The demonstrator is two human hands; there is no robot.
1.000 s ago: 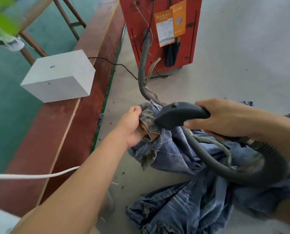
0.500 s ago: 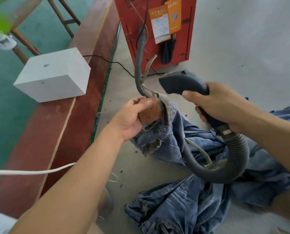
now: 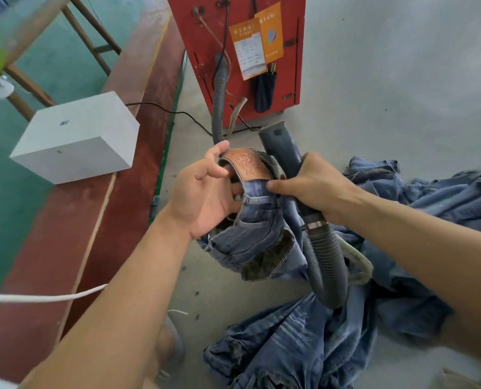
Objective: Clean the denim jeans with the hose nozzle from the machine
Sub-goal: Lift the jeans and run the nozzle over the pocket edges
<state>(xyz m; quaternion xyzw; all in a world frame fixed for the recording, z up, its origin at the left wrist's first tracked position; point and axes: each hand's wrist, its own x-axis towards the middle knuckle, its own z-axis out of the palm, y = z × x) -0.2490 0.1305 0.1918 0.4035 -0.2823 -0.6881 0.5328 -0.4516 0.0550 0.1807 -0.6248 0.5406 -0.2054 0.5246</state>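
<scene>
Half a second ago the right hand point(image 3: 315, 189) held the nozzle point(image 3: 280, 144) raised, tip aimed left above the waistband; now the nozzle stands nearly upright behind the jeans point(image 3: 257, 228), tip toward the red machine point(image 3: 205, 46), and the same hand, fingers wrapped round the nozzle's handle, also pinches the top edge of the denim with its thumb. The left hand point(image 3: 203, 192) has turned palm-up: its grip is on the waistband, thumb at the top of the brown leather patch point(image 3: 246, 164), fingers tucked inside the denim. The patch, folded over before, now arches in full view between the two hands.

The jeans hang from both hands above the grey floor point(image 3: 402, 94), and the rest of the denim is heaped on the floor to the right and below. The ribbed hose point(image 3: 326, 262) loops down from the handle across that heap; another stretch of it climbs to the machine, close behind the left thumb.

Bare floor lies open to the right of the machine. On the left a red-brown ledge point(image 3: 116, 220) borders the floor, carrying a white box point(image 3: 76, 136) and a white cord point(image 3: 46, 297), well apart from the hands. A black cable point(image 3: 177, 112) crosses the floor toward the machine's base.
</scene>
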